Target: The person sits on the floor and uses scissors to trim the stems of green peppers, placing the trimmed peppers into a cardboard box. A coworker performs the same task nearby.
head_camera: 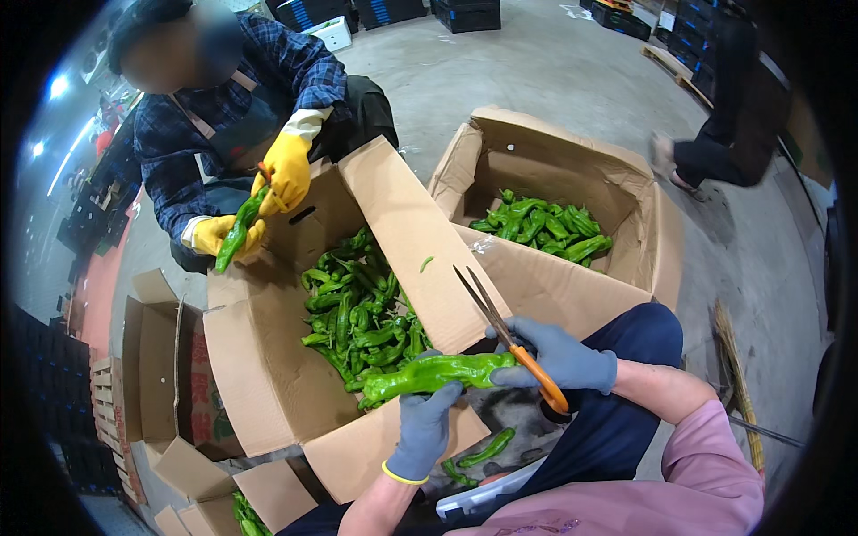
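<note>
A long green pepper (436,375) lies across both my gloved hands above the near end of an open cardboard box (268,375). My left hand (425,422), in a grey glove with a yellow cuff edge, grips it from below near the middle. My right hand (560,355), also grey-gloved, holds scissors with orange handles (539,378) and touches the pepper's right end. The scissor blades are parted and point up and left. Many green peppers (362,308) fill the box floor. A tiny green piece (427,264) rests on a box flap.
Opposite, a person in yellow gloves (288,167) holds a green pepper (240,231) and an orange-handled tool. A second cardboard box (570,147) with peppers stands behind right. Two loose peppers (488,449) lie below my hands. Another person walks at right, near a straw broom (741,382).
</note>
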The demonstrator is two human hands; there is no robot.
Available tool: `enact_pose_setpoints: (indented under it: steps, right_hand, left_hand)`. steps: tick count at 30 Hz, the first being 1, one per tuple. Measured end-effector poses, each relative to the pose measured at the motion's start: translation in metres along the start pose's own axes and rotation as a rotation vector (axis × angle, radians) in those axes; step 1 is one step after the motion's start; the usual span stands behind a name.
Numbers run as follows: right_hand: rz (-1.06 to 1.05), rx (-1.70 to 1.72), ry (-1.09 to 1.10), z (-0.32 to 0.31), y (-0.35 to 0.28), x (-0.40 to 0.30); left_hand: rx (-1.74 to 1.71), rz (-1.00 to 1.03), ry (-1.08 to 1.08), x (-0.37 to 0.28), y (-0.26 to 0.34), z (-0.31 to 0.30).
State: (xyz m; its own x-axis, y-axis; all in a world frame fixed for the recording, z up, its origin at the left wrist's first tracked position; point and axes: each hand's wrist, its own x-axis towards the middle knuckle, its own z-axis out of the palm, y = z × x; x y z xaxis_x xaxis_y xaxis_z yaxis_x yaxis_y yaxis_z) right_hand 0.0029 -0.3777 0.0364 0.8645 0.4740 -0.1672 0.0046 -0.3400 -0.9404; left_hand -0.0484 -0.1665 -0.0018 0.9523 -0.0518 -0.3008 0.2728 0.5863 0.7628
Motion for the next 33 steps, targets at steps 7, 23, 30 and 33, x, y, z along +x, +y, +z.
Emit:
enact_pose_setpoints:
  steps: [7, 23, 30, 33]
  right_hand:
    - [0.156, 0.234, 0.046, -0.023, -0.012, -0.001]
    - [0.063, -0.202, 1.021, -0.118, 0.021, 0.016]
    - [0.134, -0.189, 0.899, -0.09, 0.0, 0.026]
    - [0.119, -0.116, 0.892, -0.09, -0.001, 0.022]
  left_hand:
    - [0.17, 0.011, -0.111, 0.011, 0.017, -0.003]
    - [1.941, -0.121, -0.25, 0.186, -0.051, -0.172]
    - [2.1, -0.161, -0.367, 0.206, -0.113, -0.18]
    - [1.907, -0.335, -0.255, 0.199, -0.062, -0.166]
